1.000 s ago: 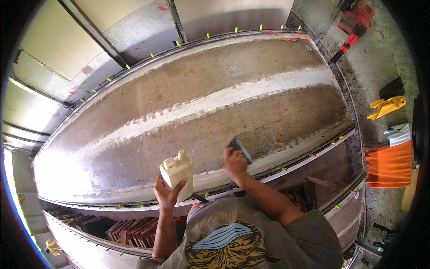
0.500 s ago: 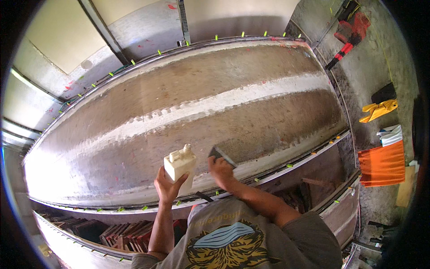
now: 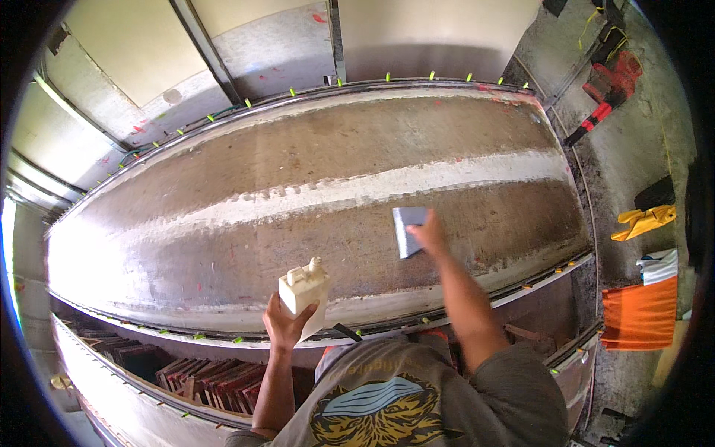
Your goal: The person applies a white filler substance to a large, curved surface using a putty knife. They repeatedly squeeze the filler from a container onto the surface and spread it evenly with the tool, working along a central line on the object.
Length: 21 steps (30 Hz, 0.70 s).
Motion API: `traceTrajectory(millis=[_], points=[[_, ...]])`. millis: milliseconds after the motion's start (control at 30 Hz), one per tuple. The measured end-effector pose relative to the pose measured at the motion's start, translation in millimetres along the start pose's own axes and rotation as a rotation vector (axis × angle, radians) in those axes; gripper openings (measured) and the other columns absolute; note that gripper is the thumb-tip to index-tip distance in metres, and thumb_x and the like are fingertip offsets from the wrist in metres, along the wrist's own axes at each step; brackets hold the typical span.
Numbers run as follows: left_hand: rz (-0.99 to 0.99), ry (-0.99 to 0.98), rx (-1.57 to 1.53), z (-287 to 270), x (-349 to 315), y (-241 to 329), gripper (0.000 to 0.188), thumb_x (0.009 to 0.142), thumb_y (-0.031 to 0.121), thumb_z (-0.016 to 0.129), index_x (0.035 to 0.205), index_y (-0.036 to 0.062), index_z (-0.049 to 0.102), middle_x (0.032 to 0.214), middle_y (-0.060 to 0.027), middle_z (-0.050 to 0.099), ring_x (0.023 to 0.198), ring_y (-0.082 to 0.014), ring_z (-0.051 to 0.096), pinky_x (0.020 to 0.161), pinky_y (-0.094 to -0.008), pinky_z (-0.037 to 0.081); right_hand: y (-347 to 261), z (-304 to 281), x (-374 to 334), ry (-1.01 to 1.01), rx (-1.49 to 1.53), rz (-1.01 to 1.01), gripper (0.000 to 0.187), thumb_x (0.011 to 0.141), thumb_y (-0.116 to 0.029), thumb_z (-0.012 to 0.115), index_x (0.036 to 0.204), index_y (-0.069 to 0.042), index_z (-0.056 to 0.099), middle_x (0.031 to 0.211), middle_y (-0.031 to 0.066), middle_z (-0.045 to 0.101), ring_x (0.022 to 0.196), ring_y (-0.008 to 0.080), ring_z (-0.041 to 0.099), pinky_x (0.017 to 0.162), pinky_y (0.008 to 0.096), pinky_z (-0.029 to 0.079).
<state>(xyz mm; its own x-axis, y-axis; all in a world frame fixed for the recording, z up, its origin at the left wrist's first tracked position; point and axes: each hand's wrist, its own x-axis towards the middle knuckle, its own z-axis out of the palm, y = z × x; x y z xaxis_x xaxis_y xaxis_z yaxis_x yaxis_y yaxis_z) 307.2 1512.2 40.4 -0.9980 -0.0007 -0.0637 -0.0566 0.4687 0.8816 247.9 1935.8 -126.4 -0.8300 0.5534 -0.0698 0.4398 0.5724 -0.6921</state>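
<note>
Left hand (image 3: pixel 289 322): over near edge of long panel (image 3: pixel 320 216), forearm (image 3: pixel 277 384) near upright, gripping; thumb (image 3: pixel 306 317) opposed on the right, fingers (image 3: pixel 272 316) mostly hidden. Right hand (image 3: pixel 429 231): farther in from same edge, arm (image 3: pixel 468 305) outstretched, thumb pointing left, other digits unclear; slightly blurred.

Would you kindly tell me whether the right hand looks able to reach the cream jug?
Probably yes: nothing stands between them, though the right hand holds a flat tool and the left hand holds the jug.
</note>
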Motion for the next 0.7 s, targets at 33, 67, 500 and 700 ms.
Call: traceTrajectory(millis=[33, 67, 500, 700], points=[[-0.008, 0.008, -0.005, 2, -3, 2, 0.061, 0.068, 0.032, 0.093, 0.107, -0.0048, 0.066, 0.095, -0.015, 0.073, 0.084, -0.0209, 0.069, 0.077, -0.0363, 0.055, 11, -30, 11, -0.011, -0.033, 0.04, 0.068, 0.069, -0.029, 0.088, 0.121, 0.001, 0.056, 0.109, 0.0251, 0.069, 0.103, 0.0445, 0.066, 0.089, 0.0524, 0.052], [-0.02, 0.035, -0.024, 5, -8, 0, 0.06, 0.068, 0.031, 0.093, 0.107, -0.0044, 0.066, 0.095, -0.0148, 0.073, 0.084, -0.0207, 0.069, 0.077, -0.0361, 0.055, 7, -57, 14, -0.025, -0.065, 0.077, 0.074, 0.069, -0.029, 0.088, 0.126, 0.001, 0.054, 0.109, 0.0242, 0.069, 0.102, 0.0448, 0.066, 0.089, 0.0526, 0.052], [-0.147, 0.315, -0.171, 16, -48, -7, 0.052, 0.069, 0.023, 0.092, 0.106, -0.0019, 0.065, 0.095, -0.0088, 0.071, 0.085, -0.016, 0.066, 0.079, -0.0329, 0.053, -69, -3, -28, -0.156, -0.77, -0.239, 0.053, 0.092, -0.014, 0.063, 0.138, -0.003, 0.042, 0.092, 0.0233, 0.07, 0.073, 0.0365, 0.072, 0.056, 0.048, 0.058], [-0.155, 0.333, -0.177, -19, -49, -16, 0.051, 0.069, 0.021, 0.092, 0.106, -0.0019, 0.065, 0.096, -0.009, 0.071, 0.085, -0.0165, 0.066, 0.079, -0.033, 0.053, -180, 56, -114, -0.655, -0.162, -0.451, 0.05, 0.085, -0.019, 0.068, 0.127, -0.004, 0.046, 0.084, 0.0256, 0.069, 0.075, 0.0435, 0.07, 0.065, 0.0549, 0.054]])
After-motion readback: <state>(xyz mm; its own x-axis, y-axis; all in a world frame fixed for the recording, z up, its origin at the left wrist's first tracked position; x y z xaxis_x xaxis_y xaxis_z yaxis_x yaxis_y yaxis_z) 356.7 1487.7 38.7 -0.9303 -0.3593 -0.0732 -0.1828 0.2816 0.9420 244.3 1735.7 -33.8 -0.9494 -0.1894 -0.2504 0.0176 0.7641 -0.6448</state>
